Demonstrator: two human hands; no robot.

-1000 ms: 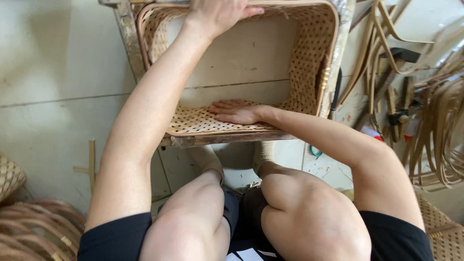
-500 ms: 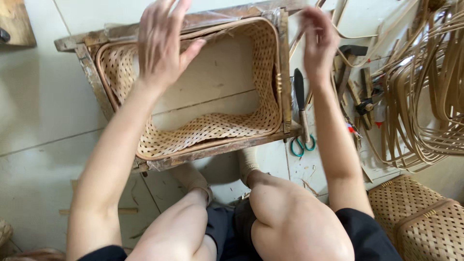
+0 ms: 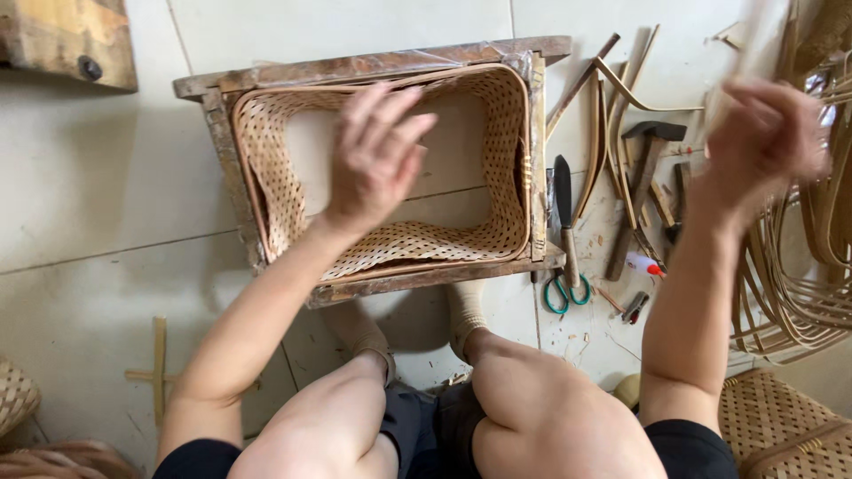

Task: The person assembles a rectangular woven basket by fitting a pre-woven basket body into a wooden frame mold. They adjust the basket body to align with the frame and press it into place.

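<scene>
At the left edge of the frame there's a bit of woven matting (image 3: 16, 395) and a small wooden cross (image 3: 158, 372) on the pale tile floor (image 3: 89, 177). In the middle we've got the woven basket (image 3: 390, 244) sitting in its wooden frame (image 3: 373, 64), our left hand (image 3: 377, 155) hovering over it, fingers loose, gripping nothing. Looks like a weaving step, and next we'd need a fresh strip. Right hand (image 3: 768, 133) is up by the cane strips (image 3: 799, 293); too blurred to tell if it's holding one. Scissors (image 3: 566, 291) and hammer (image 3: 641, 191) lie between.
</scene>
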